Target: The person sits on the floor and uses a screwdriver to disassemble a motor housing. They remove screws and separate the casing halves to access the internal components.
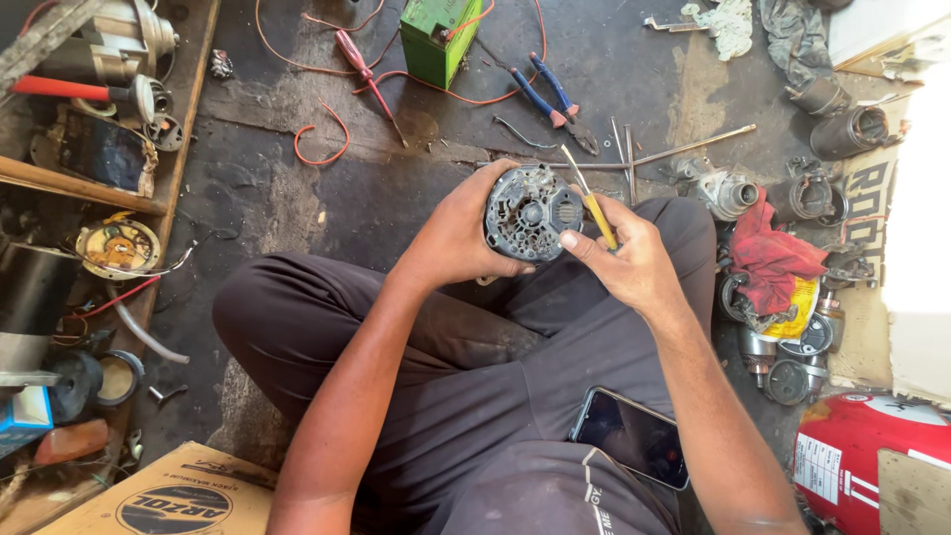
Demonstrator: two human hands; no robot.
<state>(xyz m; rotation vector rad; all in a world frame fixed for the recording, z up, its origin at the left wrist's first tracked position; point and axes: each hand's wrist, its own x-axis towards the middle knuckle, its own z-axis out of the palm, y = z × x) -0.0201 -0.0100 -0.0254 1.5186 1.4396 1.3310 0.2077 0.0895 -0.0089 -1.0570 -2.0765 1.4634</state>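
Your left hand cups the alternator; your right hand pinches a yellow-handled screwdriver against it. Beyond the alternator lies bare floor, a green box-shaped battery farther off.

The round alternator is grimy grey-black, the screwdriver handle yellow. Green battery, blue-handled pliers, orange wire, red rag on dark floor.

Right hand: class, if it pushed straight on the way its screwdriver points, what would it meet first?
Probably the round alternator gripped in the left hand: the right hand angles its yellow-handled screwdriver along that casing's edge, though depth is unclear.
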